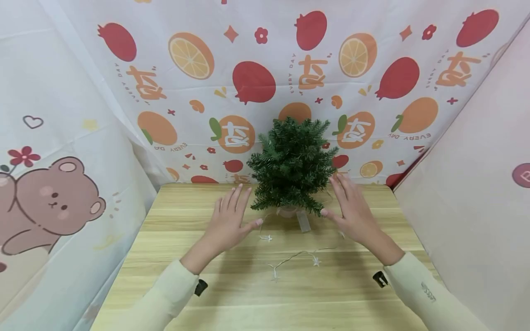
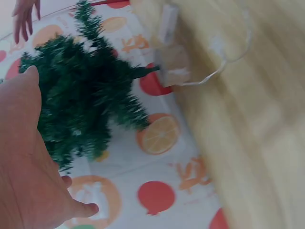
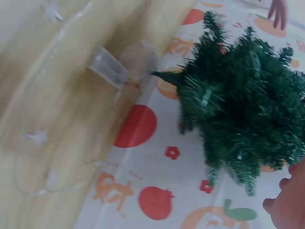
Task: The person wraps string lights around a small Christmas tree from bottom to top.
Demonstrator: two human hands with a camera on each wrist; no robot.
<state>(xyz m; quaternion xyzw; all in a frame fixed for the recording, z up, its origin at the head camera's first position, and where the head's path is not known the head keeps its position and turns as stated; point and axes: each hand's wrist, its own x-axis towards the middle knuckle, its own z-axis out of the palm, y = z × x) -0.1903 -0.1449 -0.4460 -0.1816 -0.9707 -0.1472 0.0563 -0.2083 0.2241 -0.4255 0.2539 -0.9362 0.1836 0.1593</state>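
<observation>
A small green artificial Christmas tree stands upright at the back of the wooden table, its pale base showing below the branches. My left hand is held to the tree's left, fingers spread and pointing forward, with nothing in it. On the other side my right hand is spread too, its fingertips close to the right-hand branches; whether they touch cannot be told. A string of star lights lies in front of the tree, and its clear battery box rests by the base.
The wooden table ends against a hanging cloth printed with fruit. A bear-printed cloth hangs at the left and a pink one at the right.
</observation>
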